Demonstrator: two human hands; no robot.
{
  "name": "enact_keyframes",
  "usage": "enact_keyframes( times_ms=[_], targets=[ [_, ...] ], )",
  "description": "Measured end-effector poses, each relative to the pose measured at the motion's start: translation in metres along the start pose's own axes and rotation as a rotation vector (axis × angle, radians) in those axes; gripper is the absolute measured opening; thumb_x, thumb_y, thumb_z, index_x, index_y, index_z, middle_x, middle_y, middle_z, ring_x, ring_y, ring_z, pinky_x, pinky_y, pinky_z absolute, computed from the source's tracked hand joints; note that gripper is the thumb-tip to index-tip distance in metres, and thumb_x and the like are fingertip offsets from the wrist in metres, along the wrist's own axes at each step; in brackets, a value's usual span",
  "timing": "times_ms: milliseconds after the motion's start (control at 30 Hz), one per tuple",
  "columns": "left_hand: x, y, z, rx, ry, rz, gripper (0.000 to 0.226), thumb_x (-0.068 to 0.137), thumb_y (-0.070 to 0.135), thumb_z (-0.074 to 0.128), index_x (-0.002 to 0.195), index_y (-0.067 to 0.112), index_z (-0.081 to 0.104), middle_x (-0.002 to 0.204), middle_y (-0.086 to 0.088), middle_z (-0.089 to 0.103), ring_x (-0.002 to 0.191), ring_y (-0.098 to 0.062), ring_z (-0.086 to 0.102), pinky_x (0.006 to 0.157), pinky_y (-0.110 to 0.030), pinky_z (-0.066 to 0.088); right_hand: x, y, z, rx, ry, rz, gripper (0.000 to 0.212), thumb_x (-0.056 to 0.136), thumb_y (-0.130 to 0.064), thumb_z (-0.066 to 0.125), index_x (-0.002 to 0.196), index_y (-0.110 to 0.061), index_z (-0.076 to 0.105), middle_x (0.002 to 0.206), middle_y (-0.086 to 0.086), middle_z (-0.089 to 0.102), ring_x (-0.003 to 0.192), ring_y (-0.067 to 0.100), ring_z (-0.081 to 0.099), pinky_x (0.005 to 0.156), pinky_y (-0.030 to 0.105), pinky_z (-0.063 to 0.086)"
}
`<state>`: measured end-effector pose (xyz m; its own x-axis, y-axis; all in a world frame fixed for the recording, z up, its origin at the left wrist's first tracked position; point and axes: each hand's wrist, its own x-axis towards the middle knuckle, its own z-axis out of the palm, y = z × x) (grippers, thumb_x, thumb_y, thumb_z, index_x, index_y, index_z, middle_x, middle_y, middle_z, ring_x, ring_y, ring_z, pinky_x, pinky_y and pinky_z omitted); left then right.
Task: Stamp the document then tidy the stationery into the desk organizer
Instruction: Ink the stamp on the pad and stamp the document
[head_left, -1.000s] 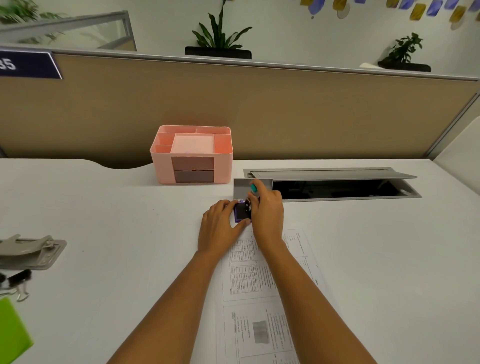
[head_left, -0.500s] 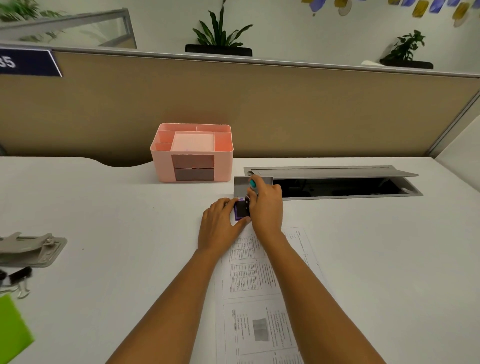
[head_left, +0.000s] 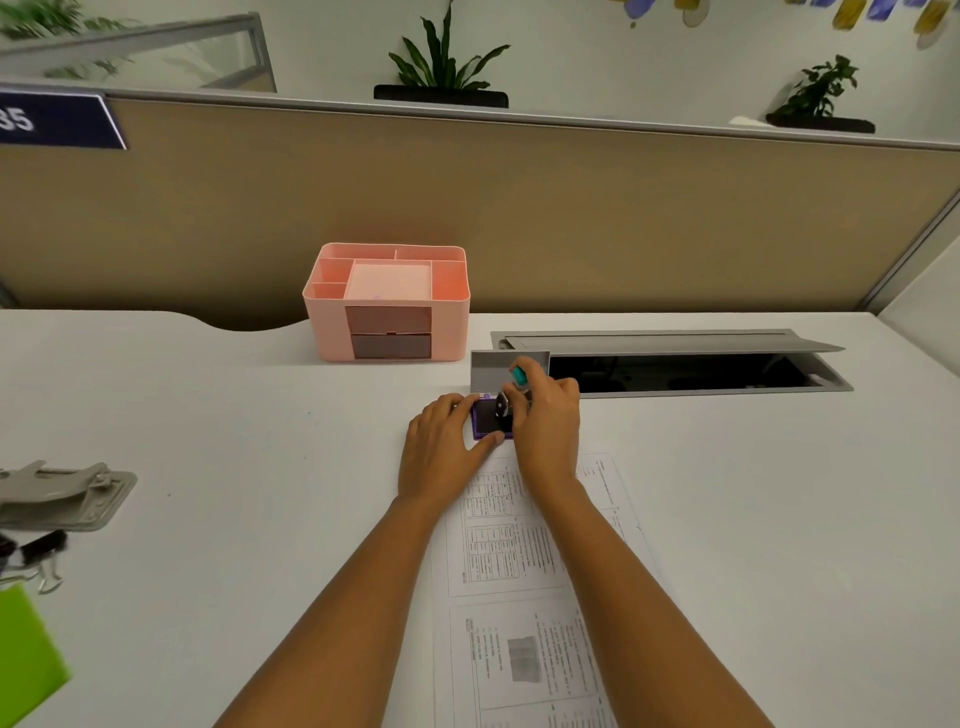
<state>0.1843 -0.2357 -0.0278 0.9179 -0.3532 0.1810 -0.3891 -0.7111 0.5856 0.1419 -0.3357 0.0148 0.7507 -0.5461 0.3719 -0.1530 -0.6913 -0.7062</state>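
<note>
A purple ink pad (head_left: 487, 419) lies open at the top edge of the printed document (head_left: 519, 582), its grey lid (head_left: 493, 370) standing upright behind it. My left hand (head_left: 447, 447) rests flat against the pad's left and front edge, steadying it. My right hand (head_left: 545, 415) grips a stamp with a teal top (head_left: 518, 375); the stamp is tilted, and its round dark face (head_left: 502, 404) shows just above the pad's right side. The pink desk organizer (head_left: 387, 301) stands behind and to the left, its two drawers closed.
An open grey cable hatch (head_left: 675, 364) is set into the desk right of the ink pad. At the left edge lie a grey hole punch (head_left: 62, 493), black binder clips (head_left: 36, 551) and a green sheet (head_left: 26, 660). A tan partition runs along the back.
My right hand has tipped the stamp up off the ink pad, so its round face now shows. My left hand stays on the pad.
</note>
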Motion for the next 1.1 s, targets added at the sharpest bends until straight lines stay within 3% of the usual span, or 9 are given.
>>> enact_keyframes(
  times_ms=[200,433,600,733,867,1000,1100],
  targets=[
    [-0.001,0.001,-0.001,0.015,0.006,0.008,0.062,0.083,0.053,0.052,0.136,0.024,0.038,0.140,-0.001,0.044,0.128,-0.018,0.040,0.109,-0.030,0.031,0.004,-0.008,-0.001,-0.011,-0.047,0.021,0.037,0.092,-0.014,0.053,0.129,-0.014,0.052,0.114,0.016,0.058,0.110,0.029,0.052,0.092,0.041,0.053],
    [-0.001,0.001,-0.001,-0.014,-0.015,-0.018,0.062,0.083,0.052,0.052,0.137,0.025,0.035,0.142,-0.001,0.042,0.128,-0.019,0.040,0.109,-0.030,0.032,-0.025,0.016,-0.003,0.087,-0.007,0.067,0.032,0.092,-0.016,0.053,0.124,-0.018,0.057,0.118,0.013,0.055,0.107,0.023,0.057,0.088,0.022,0.046],
    [0.000,0.001,-0.001,-0.001,-0.007,-0.009,0.062,0.083,0.052,0.053,0.136,0.024,0.037,0.141,-0.001,0.043,0.128,-0.019,0.040,0.109,-0.031,0.031,-0.001,0.000,-0.004,0.023,-0.035,0.027,0.036,0.093,-0.015,0.053,0.128,-0.017,0.054,0.113,0.014,0.057,0.107,0.025,0.055,0.093,0.034,0.051],
    [0.000,0.001,0.000,0.011,-0.012,-0.013,0.062,0.083,0.054,0.051,0.136,0.024,0.036,0.141,-0.001,0.043,0.128,-0.019,0.040,0.109,-0.031,0.031,0.001,-0.009,-0.002,0.016,-0.021,0.005,0.038,0.092,-0.012,0.053,0.130,-0.016,0.053,0.097,0.008,0.052,0.107,0.028,0.054,0.092,0.036,0.051],
    [0.000,0.000,0.001,-0.014,-0.013,-0.018,0.062,0.083,0.053,0.052,0.136,0.025,0.037,0.141,-0.001,0.043,0.128,-0.019,0.040,0.109,-0.032,0.032,-0.019,0.007,0.000,0.079,0.024,0.028,0.035,0.091,-0.010,0.055,0.125,-0.015,0.057,0.112,0.014,0.058,0.107,0.025,0.056,0.091,0.031,0.050],
    [0.000,-0.001,0.001,-0.022,-0.016,-0.018,0.062,0.083,0.053,0.052,0.137,0.024,0.036,0.142,-0.001,0.042,0.128,-0.020,0.040,0.109,-0.032,0.033,-0.027,0.014,0.002,0.088,0.054,0.020,0.033,0.089,-0.011,0.056,0.122,-0.013,0.059,0.113,0.016,0.059,0.105,0.024,0.057,0.085,0.020,0.042],
    [0.000,0.000,0.001,-0.012,-0.011,-0.012,0.062,0.083,0.052,0.052,0.136,0.024,0.036,0.141,-0.001,0.043,0.128,-0.019,0.040,0.109,-0.032,0.032,-0.015,0.009,-0.002,0.039,0.014,-0.008,0.033,0.091,-0.013,0.055,0.124,-0.014,0.057,0.111,0.014,0.060,0.106,0.024,0.055,0.088,0.026,0.049]
  ],
)
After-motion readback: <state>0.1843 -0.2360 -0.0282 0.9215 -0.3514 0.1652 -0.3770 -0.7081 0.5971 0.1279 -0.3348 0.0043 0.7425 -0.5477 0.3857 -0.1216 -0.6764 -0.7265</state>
